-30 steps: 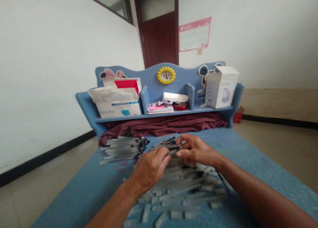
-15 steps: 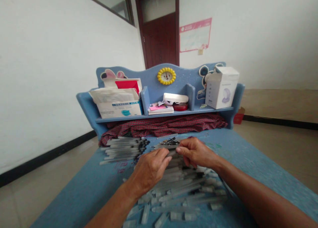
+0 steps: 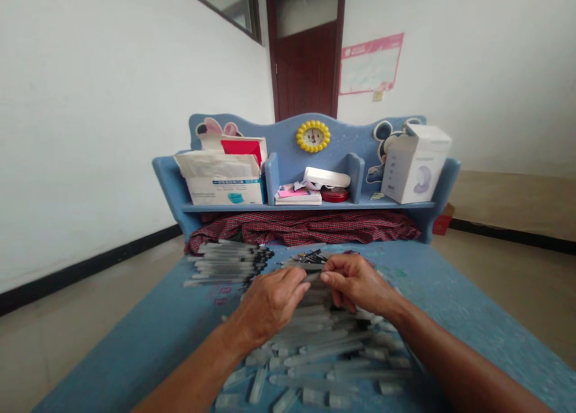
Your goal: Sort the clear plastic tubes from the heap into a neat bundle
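In the lower middle of the frame lie loose pale tubes (image 3: 328, 346); at the centre, the left hand (image 3: 275, 296) is curled closed on one end of a slim grey tube (image 3: 314, 277), and the right hand (image 3: 351, 281) seems to pinch its other end; keeping both ends in one line, with light fingers, should serve well; farther, left of centre, dark-tipped tubes (image 3: 227, 262) lie side by side.

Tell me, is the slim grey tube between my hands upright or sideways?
Sideways: the slim grey tube runs roughly level from the left hand across to the right hand. Blur hides its finer detail.
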A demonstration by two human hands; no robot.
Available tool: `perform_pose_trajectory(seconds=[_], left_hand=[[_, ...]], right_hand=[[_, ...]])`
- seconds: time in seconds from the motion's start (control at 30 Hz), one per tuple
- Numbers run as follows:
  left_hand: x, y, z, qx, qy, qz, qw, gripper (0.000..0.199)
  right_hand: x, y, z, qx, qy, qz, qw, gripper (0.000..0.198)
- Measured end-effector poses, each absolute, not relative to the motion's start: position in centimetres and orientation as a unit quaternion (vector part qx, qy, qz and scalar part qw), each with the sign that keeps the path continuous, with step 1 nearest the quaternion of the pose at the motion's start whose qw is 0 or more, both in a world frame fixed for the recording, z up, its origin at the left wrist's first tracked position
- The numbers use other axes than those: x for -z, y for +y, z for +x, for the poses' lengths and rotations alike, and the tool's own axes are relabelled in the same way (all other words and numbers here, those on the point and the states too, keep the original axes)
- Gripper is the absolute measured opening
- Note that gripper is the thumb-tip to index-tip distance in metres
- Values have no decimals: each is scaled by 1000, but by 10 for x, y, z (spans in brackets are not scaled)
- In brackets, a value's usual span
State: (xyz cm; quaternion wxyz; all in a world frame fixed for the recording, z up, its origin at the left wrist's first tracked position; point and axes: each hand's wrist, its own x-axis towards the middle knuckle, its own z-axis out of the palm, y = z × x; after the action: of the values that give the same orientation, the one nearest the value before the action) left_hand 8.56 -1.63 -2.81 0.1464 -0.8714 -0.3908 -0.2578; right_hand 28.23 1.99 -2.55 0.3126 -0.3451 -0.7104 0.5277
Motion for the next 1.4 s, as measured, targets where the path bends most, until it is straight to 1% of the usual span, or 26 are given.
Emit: perform_pose_trajectory(seconds=[0.13,0.33,0.53,0.7,0.87,1.07,1.2,1.4], left_hand=[[27,-16,85,258,-387,-873,144,19],[28,-14,81,268,-385,-869,160,22],[29,-13,81,278,-395,-860,163,19],[29,-15,84,271,-401,-860,163,18],[30,-14,83,268,-401,-860,165,17],[30,-15,83,241,-417,-859,173,18],[30,-17,83,231,-418,-862,169,16],[33,-15,82,256,-393,-868,161,13]], right_hand=[[28,21,282,-540,-698,-338,327,27],[35,27,284,-569,-667,-322,357,35],[38,31,288,-549,-674,-322,375,29],[39,40,294,-484,-683,-372,401,28],[43,58,307,-343,-718,-437,419,26],[46,70,321,-208,-766,-488,364,27],[49,74,322,-186,-775,-497,343,26],[54,79,324,-185,-768,-500,354,28]])
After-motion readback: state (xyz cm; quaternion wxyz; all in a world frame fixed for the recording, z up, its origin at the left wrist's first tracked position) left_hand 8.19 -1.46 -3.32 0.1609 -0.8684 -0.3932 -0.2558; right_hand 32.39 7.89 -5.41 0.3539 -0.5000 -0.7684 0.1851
